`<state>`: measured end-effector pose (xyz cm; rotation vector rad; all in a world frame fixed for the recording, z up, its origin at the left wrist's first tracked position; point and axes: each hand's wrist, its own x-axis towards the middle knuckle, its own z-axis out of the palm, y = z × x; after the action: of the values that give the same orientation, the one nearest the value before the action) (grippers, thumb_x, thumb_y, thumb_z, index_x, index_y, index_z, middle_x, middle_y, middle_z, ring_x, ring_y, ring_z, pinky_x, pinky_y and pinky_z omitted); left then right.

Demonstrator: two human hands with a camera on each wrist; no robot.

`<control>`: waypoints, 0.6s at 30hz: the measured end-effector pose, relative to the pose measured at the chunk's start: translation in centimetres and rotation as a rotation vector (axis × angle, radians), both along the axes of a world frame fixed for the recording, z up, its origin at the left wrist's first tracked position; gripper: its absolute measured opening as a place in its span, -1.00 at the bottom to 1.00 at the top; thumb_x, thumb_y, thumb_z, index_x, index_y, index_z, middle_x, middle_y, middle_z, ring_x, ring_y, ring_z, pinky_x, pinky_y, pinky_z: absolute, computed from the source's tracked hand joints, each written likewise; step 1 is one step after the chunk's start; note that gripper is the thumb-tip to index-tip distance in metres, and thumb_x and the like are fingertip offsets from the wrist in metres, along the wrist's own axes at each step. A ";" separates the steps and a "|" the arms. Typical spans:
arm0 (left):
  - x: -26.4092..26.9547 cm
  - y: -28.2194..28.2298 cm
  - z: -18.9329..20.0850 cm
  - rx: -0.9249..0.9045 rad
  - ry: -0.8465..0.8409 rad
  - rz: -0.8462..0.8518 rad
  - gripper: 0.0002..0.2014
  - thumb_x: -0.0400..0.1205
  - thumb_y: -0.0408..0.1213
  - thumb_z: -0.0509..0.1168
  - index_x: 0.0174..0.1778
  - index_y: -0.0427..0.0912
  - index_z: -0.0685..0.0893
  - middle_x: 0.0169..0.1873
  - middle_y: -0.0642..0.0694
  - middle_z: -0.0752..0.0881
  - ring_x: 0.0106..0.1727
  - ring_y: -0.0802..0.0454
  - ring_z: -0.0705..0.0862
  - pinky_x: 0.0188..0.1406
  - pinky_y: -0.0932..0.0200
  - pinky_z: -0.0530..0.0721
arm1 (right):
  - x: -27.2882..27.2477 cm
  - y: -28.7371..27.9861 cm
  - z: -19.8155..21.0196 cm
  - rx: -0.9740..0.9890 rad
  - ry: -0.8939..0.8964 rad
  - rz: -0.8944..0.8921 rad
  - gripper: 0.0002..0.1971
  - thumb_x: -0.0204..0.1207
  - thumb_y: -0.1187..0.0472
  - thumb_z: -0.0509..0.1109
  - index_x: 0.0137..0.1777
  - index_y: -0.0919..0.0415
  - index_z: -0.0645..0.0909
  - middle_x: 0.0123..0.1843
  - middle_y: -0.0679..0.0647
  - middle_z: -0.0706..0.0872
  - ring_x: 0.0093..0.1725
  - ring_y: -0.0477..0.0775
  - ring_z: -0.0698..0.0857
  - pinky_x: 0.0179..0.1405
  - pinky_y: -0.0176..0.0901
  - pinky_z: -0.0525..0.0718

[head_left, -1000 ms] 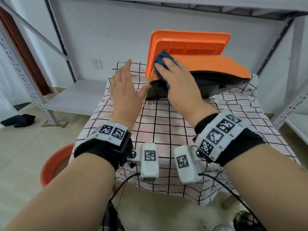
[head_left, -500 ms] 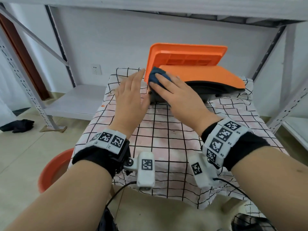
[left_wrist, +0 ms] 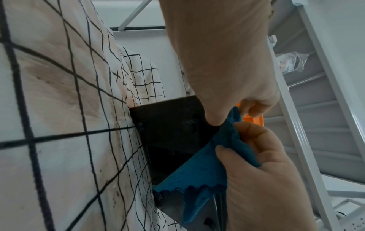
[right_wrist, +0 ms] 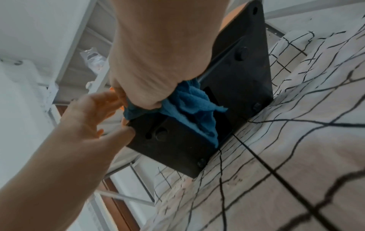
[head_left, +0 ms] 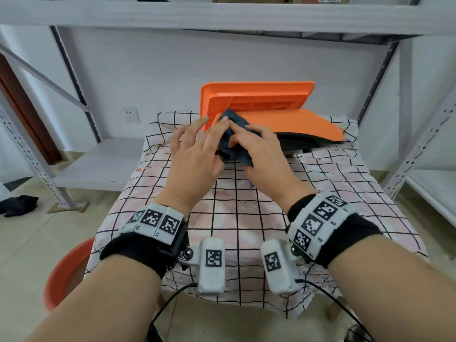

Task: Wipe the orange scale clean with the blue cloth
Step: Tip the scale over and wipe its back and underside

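Right now your right hand [head_left: 265,154] grips the bunched blue cloth [head_left: 235,138] at the near left corner of the orange scale [head_left: 283,119], which sits tilted at the far edge of the checked tablecloth [head_left: 246,211]. Your left hand [head_left: 195,154] pinches the cloth's top with thumb and forefinger, other fingers spread. Bare checked tablecloth lies between the scale and you.

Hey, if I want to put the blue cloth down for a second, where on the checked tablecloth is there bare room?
The tablecloth is bare between the scale and the near edge, and along its right side. It is crowded at the scale's left front corner, where the left hand and right hand both hold the cloth.
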<state>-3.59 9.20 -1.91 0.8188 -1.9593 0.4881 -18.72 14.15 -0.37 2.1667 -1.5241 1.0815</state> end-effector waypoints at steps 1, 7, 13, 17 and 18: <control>-0.1 0.0 0.0 -0.021 -0.013 0.015 -0.39 0.37 -0.40 0.33 0.39 -0.06 0.48 0.04 0.01 0.74 0.36 -0.03 0.42 0.35 -0.03 0.17 | -0.3 -0.1 0.0 -0.034 0.034 0.009 -0.69 0.40 0.38 0.27 0.12 0.24 0.64 0.39 0.06 0.62 0.30 0.28 0.53 0.33 -0.09 0.35; -0.3 -0.1 0.1 -0.159 -0.014 0.044 -0.65 0.47 -0.32 0.30 0.17 -0.01 0.71 0.18 0.12 0.72 0.18 -0.01 0.44 0.15 -0.03 0.21 | -1.4 -0.5 -1.1 -0.221 0.211 -0.186 -0.62 0.41 0.38 0.23 0.23 0.22 0.59 0.36 0.09 0.65 0.26 0.22 0.63 0.24 0.09 0.54; 0.1 -0.4 0.1 -0.175 0.023 0.075 -0.68 0.48 -0.32 0.34 0.15 -0.02 0.67 0.15 0.02 0.67 0.20 -0.05 0.40 0.17 -0.03 0.20 | -4.6 -0.7 -0.6 -0.247 0.223 -0.425 -0.51 0.39 0.37 0.20 0.34 0.15 0.57 0.39 0.06 0.63 0.17 0.23 0.62 0.08 0.06 0.56; 0.3 -0.2 0.4 0.032 0.158 0.105 -0.52 0.43 -0.16 0.38 0.29 -0.06 0.53 0.29 -0.14 0.51 0.28 -0.11 0.41 0.24 -0.03 0.24 | -7.2 0.3 -0.8 -0.113 -0.077 -0.677 -0.42 0.42 0.49 0.25 0.48 0.24 0.42 0.53 0.18 0.45 0.42 0.37 0.45 0.38 0.24 0.38; 0.3 -0.2 0.4 0.113 0.196 0.103 -0.48 0.43 -0.10 0.37 0.33 -0.08 0.51 0.32 -0.17 0.50 0.30 -0.15 0.44 0.26 -0.05 0.27 | -6.8 0.3 -0.6 -0.055 -0.109 -0.703 -0.39 0.44 0.48 0.23 0.54 0.24 0.33 0.59 0.19 0.36 0.51 0.35 0.34 0.49 0.22 0.28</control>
<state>-3.30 9.02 -1.48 1.0050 -1.7820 0.3457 -25.56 14.46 -1.00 1.3532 -2.0396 0.9710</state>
